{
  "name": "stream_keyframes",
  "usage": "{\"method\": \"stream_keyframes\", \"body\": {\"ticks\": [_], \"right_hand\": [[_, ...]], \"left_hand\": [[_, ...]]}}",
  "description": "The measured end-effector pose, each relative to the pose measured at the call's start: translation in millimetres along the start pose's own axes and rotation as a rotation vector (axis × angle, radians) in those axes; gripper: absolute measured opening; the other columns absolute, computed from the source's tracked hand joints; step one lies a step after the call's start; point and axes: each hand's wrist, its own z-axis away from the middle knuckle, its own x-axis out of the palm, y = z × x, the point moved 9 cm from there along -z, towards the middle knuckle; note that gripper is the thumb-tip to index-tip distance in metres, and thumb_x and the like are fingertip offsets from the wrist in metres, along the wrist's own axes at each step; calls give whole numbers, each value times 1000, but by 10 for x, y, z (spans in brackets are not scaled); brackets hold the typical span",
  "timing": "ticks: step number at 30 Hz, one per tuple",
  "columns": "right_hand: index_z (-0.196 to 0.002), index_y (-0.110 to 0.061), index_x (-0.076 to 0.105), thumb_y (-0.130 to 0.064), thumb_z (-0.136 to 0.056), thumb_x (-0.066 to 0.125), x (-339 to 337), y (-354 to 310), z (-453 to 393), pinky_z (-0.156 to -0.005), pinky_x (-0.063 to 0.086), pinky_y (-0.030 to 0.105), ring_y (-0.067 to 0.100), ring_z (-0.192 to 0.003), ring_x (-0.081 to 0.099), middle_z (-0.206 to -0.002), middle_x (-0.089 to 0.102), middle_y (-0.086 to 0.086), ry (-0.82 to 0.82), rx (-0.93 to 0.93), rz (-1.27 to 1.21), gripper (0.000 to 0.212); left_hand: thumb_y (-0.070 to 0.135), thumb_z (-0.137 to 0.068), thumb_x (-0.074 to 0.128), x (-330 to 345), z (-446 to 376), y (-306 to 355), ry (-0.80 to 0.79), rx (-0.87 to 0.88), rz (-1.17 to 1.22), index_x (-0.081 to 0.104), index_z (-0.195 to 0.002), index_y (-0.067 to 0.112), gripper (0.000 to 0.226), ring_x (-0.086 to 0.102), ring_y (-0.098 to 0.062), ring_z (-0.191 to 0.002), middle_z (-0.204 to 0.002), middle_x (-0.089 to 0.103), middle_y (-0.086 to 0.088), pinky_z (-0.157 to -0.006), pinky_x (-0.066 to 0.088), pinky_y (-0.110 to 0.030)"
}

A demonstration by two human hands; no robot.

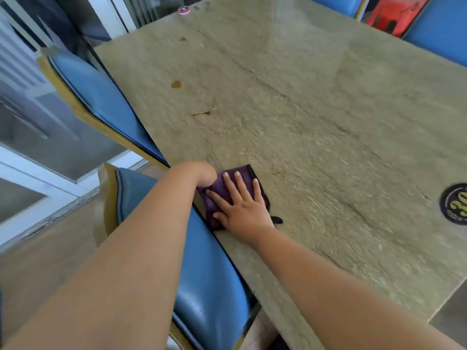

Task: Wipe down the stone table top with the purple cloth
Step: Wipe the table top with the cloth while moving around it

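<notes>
The purple cloth [222, 188], folded and edged in black, lies at the left edge of the greenish stone table top [316, 127]. My right hand [240, 203] presses flat on the cloth with its fingers spread. My left hand [202, 173] is bent down over the table's edge at the cloth's left corner; its fingers are hidden, so I cannot tell whether it grips the cloth. Brown stains [176, 84] mark the stone further along the left side.
Two blue padded chairs [101, 97] [209, 286] stand against the table's left edge, and more blue chairs [439, 29] at the far side. A dark round coaster [454, 204] lies at the right edge. A small pink round object [183, 10] sits at the far corner.
</notes>
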Motion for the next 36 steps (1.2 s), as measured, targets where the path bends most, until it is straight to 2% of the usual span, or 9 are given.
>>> {"method": "stream_keyframes", "body": {"ticks": [4, 7, 11, 16, 21, 25, 28, 33, 36], "right_hand": [[-145, -43, 31, -54, -92, 29, 121, 20, 696, -110, 16, 58, 30, -143, 26, -156, 29, 5, 79, -10, 42, 54], [-147, -45, 25, -55, -93, 31, 160, 66, 1094, -107, 18, 56, 29, -143, 26, -156, 28, 3, 95, 27, 67, 55], [-146, -48, 22, -55, -93, 26, 138, -5, 691, -107, 16, 57, 33, -141, 30, -155, 31, 5, 46, 307, -23, 53], [-143, -53, -11, -63, -79, -10, 35, -82, -50, -114, -11, 56, 28, -145, -19, -158, -19, -2, 14, 399, -24, 65], [-130, -61, -28, -78, -58, -33, 172, -61, 448, -116, -13, 51, 17, -133, -40, -146, -38, -15, -64, 458, -89, 74], [-133, -57, -27, -88, -64, 2, 209, 101, 826, -113, -16, 51, 19, -134, -41, -153, -33, -9, -47, 748, -220, 81], [-144, -43, -21, -73, -83, 36, 163, 296, 818, -114, -15, 51, 20, -139, -34, -156, -29, -3, 23, 954, -274, 89], [-148, -29, -21, -67, -90, 30, 18, 828, 561, -114, -13, 53, 21, -144, -26, -158, -25, 1, 164, 1255, -322, 86], [-149, -26, -18, -61, -94, 25, -112, 1065, 172, -115, -14, 52, 22, -145, -24, -158, -23, 2, 209, 1336, -333, 79]], "left_hand": [[7, -99, 38, 80, 94, 29, -88, 98, -265, 5, -153, 7, 63, 6, -33, -148, -161, -7, -14, -119, 17, -44], [14, -94, 46, 129, -21, 9, -200, 118, -402, 11, -153, 9, 69, 27, -33, -143, -160, 9, -16, -112, 33, -45], [41, -71, 54, 183, -653, 97, -258, 256, -665, 29, -149, 18, 85, 44, -32, -132, -151, 36, -11, -109, 39, -45], [41, -63, 46, -23, -636, 27, -207, 459, -660, 53, -131, 25, 71, 57, -30, -114, -134, 56, -9, -103, 45, -44], [23, -99, 44, -446, -73, 17, -7, 623, -370, 25, -152, 17, 56, 27, -25, -143, -159, 21, -7, -115, 25, -34], [23, -100, 45, -415, -179, 194, -14, 759, -318, 14, -154, 17, 62, 13, -22, -148, -163, 0, -1, -117, 16, -33], [22, -98, 49, -437, -354, 345, 17, 836, -308, 8, -154, 19, 70, 7, -22, -149, -162, -12, 4, -119, 14, -33], [35, -97, 49, -600, -816, 472, 165, 897, -302, -4, -154, 23, 79, -12, -20, -148, -159, -22, 6, -122, 3, -40], [46, -96, 46, -604, -1027, 437, 112, 989, -263, -10, -153, 28, 82, -23, -12, -145, -156, -29, 13, -121, -5, -39]]}}
